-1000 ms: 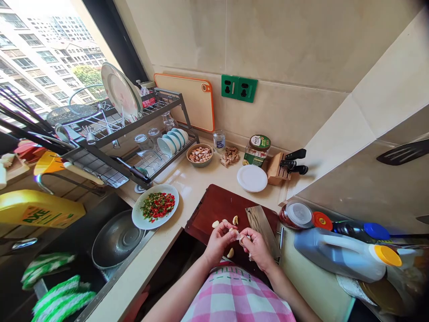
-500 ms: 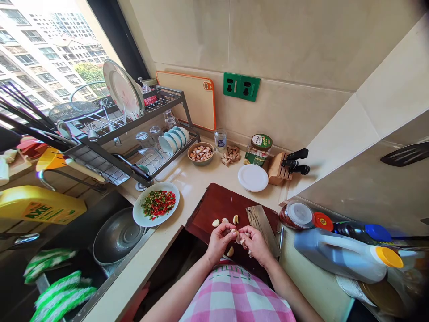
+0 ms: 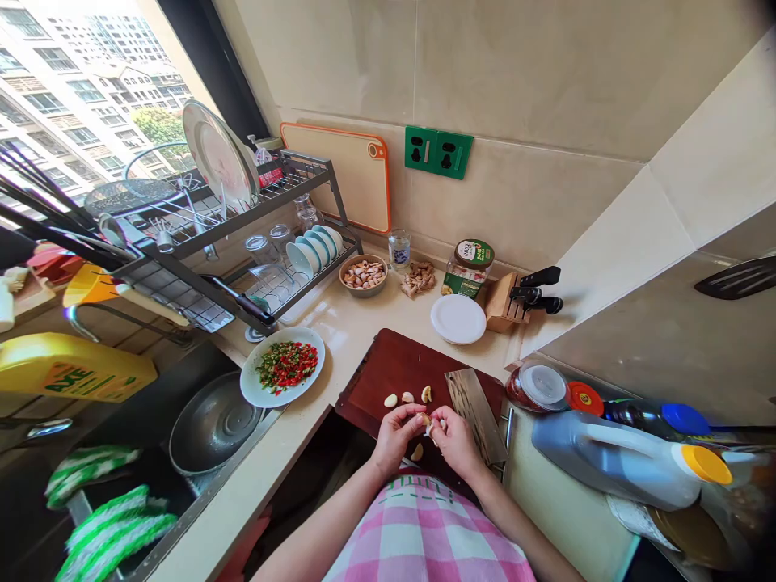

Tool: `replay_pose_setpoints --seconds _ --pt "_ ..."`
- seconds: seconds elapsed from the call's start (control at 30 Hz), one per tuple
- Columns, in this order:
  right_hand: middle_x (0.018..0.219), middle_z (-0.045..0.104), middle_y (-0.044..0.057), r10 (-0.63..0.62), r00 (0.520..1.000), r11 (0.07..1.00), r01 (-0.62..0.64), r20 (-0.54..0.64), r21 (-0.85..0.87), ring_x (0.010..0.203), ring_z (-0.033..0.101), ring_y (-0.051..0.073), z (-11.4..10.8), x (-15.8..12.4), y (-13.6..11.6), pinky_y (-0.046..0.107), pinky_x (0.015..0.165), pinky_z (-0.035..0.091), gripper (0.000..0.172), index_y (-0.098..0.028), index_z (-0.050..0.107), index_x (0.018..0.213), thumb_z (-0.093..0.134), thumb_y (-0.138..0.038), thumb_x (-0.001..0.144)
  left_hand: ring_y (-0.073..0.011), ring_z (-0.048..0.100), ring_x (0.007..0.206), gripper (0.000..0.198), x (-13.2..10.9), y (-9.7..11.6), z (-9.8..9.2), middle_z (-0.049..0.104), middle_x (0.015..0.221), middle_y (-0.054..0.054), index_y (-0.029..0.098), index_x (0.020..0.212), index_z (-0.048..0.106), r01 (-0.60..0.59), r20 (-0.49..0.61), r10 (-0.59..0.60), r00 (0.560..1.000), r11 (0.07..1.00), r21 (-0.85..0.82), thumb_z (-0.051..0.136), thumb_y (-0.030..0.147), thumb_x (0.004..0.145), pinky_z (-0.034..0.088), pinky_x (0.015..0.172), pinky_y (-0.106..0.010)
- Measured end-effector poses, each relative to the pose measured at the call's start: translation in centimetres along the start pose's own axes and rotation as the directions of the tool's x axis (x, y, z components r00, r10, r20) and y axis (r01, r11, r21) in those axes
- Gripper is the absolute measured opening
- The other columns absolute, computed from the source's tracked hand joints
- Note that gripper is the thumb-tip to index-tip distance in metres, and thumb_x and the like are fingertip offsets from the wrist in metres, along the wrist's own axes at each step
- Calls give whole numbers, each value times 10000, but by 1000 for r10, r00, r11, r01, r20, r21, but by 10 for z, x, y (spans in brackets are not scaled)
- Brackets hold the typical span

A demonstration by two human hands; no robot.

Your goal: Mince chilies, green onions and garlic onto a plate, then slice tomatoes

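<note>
My left hand (image 3: 397,438) and my right hand (image 3: 456,440) meet over the front of the dark red cutting board (image 3: 394,364). The left fingers pinch a garlic clove (image 3: 427,419). At the same clove, the right fingertips grip its papery garlic skin (image 3: 441,425). A pale peeled clove (image 3: 390,401) lies on the board beyond my left hand, with a pinkish clove (image 3: 408,398) and a browner one (image 3: 427,394) beside it. Another clove (image 3: 417,453) rests between my wrists. Past my right hand a cleaver (image 3: 478,408) lies flat on the board.
Left of the board is a plate (image 3: 250,390) of chopped red and green chillies, near the sink. Behind stand a bowl (image 3: 364,293) of garlic, ginger (image 3: 418,279), a white plate (image 3: 458,319) and a knife block (image 3: 506,305). A large jug (image 3: 612,461) lies at right.
Both hands stay over the board. My right hand has shifted slightly left, closer to my left fingers, and the clove shows more clearly between them.
</note>
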State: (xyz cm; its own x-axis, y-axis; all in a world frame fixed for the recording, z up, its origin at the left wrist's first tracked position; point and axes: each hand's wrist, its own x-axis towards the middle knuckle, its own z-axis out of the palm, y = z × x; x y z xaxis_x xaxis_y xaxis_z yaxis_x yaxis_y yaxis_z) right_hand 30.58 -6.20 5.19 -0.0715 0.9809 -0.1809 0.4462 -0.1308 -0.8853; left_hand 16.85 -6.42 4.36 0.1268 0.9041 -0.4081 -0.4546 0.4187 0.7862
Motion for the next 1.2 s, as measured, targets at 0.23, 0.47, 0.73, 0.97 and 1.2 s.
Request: replay_pose_setpoints --seconds 0.23,0.47,0.73,0.97,1.2 --pt "484 452 -80 183 983 915 -173 7 366 371 355 65 13 4 13 171 346 251 273 -189 495 813 482 -455 755 -129 623 683 385 1 1 1 665 801 -49 135 851 591 62 -43 -59 997 995 74 739 401 615 493 621 -225" --pt "612 517 -55 333 943 755 -283 25 591 423 392 50 8 6 13 140 337 213 340 -198 463 809 548 -501 680 -119 595 577 360 5 -3 -4 617 768 -13 181 823 526 17 -109 11 994 968 250 654 482 675 413 496 -205" --pt "538 495 -75 360 933 736 -274 -15 619 377 348 47 -7 -1 21 149 333 187 293 -213 439 775 531 -472 673 -167 553 833 159 11 20 -6 579 963 -26 244 940 612 -267 190 308 932 232 935 515 283 820 399 721 -254" --pt "512 539 -48 316 949 769 -265 14 582 398 411 68 -12 -4 21 144 341 173 320 -224 355 671 551 -476 678 -240 471 973 192 36 51 -21 582 958 -74 236 949 648 -331 344 143 928 -108 938 567 189 781 342 819 -356" --pt "678 611 1 64 998 942 -55 -17 332 494 496 101 -12 0 0 204 424 373 261 -209 534 875 510 -450 778 -102 503 609 253 29 48 -10 579 732 -2 184 904 604 -10 2 11 1000 880 475 680 320 705 383 583 -228"
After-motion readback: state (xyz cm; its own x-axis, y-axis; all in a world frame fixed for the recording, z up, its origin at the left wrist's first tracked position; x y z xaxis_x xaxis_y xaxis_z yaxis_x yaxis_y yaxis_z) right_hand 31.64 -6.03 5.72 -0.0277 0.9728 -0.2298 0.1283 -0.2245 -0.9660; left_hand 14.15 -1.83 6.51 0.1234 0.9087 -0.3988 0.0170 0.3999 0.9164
